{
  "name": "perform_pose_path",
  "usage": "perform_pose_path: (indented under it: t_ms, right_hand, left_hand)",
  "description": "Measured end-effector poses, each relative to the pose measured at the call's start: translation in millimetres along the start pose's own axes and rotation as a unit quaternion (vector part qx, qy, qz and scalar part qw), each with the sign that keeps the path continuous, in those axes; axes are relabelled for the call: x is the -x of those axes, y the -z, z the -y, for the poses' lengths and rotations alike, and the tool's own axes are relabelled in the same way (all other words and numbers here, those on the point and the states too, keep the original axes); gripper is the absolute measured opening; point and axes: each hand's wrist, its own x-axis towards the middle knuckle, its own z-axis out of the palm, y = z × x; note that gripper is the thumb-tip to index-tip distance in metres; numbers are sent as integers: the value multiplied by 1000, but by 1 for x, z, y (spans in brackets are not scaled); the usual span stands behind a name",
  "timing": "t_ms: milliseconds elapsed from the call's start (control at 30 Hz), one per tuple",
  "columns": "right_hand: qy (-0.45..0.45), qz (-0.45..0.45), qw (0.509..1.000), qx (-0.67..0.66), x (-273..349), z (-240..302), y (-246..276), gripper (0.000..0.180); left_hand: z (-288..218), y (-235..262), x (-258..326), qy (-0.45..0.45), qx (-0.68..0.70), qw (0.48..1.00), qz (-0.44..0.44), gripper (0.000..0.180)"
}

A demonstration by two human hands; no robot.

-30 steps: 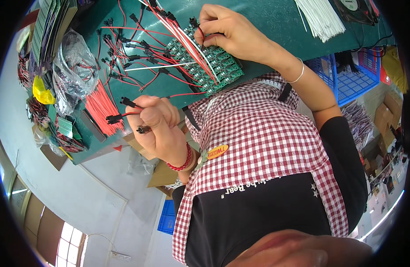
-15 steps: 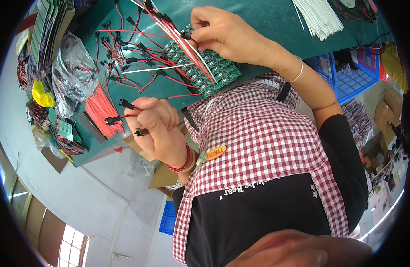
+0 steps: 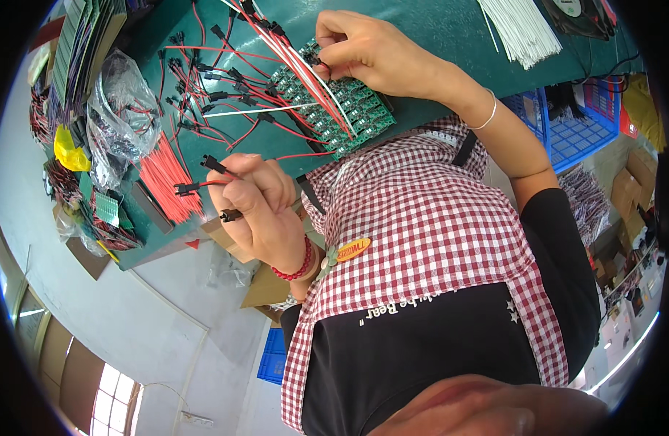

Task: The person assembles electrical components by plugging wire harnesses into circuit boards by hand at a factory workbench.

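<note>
My left hand (image 3: 256,207) is closed round several red-and-black leads, and their black plug connectors (image 3: 188,189) stick out past the fingers to the left. My right hand (image 3: 374,54) pinches at the upper edge of a panel of green circuit boards (image 3: 371,120); a small dark piece shows at its fingertips, too covered to name. Red and white wires (image 3: 305,71) lie slantwise across the panel. From its left side, connector leads (image 3: 236,94) fan out over the green tabletop (image 3: 443,29).
Bundled red wires (image 3: 167,178) lie by the left table edge, near a clear plastic bag (image 3: 124,102) and stacked boards (image 3: 84,51). White wires (image 3: 523,33) are bundled at the far right. A blue crate (image 3: 581,131) stands below the table on the right.
Little differs. My right hand has shifted slightly right, and the panel with its wires a little with it. The connectors in my left hand have tilted slightly upward.
</note>
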Motion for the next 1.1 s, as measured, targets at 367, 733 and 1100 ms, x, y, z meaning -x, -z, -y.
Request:
perform_pose_path:
  t_ms: [367, 733, 1100]
  right_hand:
    - [7, 8, 1000, -20, 0, -2, -1, 13]
    - [-53, 10, 995, -85, 1, -1, -3, 14]
    - [-27, 7, 997, -69, 1, -1, -4, 15]
  left_hand:
    - [0, -1, 0, 1, 9, 1000, -5, 33]
    - [2, 1, 0, 7, 26, 1000, -6, 33]
    - [2, 4, -1, 9, 29, 999, 26, 31]
